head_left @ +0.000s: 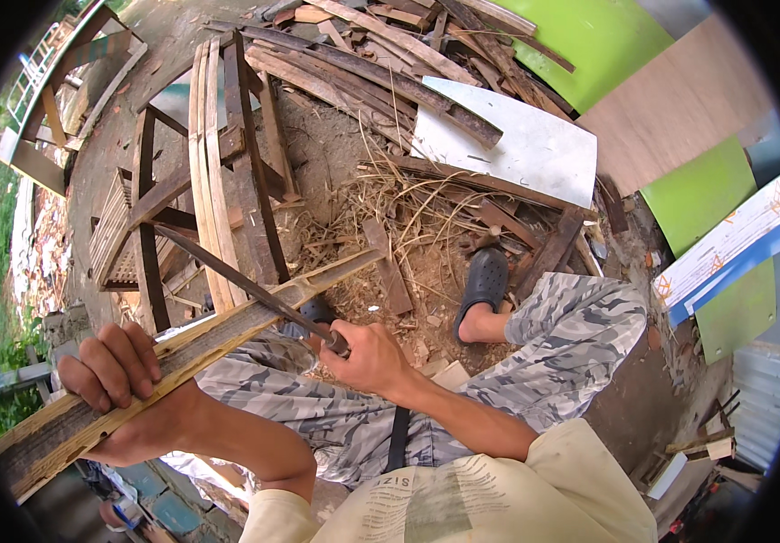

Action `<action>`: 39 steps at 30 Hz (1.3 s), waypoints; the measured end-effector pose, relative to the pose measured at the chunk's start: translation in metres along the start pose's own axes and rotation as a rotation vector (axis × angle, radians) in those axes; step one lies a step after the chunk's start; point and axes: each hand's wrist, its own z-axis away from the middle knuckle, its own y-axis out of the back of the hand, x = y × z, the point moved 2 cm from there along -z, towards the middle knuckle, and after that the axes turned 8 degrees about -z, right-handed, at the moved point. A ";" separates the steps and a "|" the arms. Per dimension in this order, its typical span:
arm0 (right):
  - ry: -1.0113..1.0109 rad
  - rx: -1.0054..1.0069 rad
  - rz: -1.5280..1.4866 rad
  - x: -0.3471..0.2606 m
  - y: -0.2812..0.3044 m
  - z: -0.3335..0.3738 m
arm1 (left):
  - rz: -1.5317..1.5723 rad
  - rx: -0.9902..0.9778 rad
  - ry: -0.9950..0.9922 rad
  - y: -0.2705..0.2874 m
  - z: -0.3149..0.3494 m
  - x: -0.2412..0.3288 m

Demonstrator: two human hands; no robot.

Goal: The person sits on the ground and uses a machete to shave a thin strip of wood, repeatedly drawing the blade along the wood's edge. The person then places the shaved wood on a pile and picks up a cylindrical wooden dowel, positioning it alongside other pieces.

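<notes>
My left hand [153, 422] is wrapped around a long weathered wooden plank [207, 344], its fingers curled over the upper edge. The plank slants from the lower left up toward the middle, across my lap. In my right hand [370, 364] is the handle of a machete [234, 275] with a long, narrow dark blade. That blade crosses over the plank and points to the upper left. Pale, rough wood shows along the plank's edges.
Beyond the plank stands a dark wooden frame [254, 181] with pale strips [211, 172] leaning on it. Scrap lumber [363, 86] is piled at the back, beside a white panel [508, 136]. Shavings [408, 213] litter the ground. Green sheets [702, 195] lie at right.
</notes>
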 end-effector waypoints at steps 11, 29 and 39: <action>0.040 0.082 -0.111 0.007 0.005 0.001 | -0.028 0.079 -0.015 0.007 0.000 0.003; -0.039 0.025 0.033 0.020 -0.008 -0.005 | -0.024 0.047 -0.010 0.007 0.001 0.003; -0.020 0.010 0.001 0.003 -0.003 0.008 | -0.025 0.019 -0.009 0.005 0.001 0.006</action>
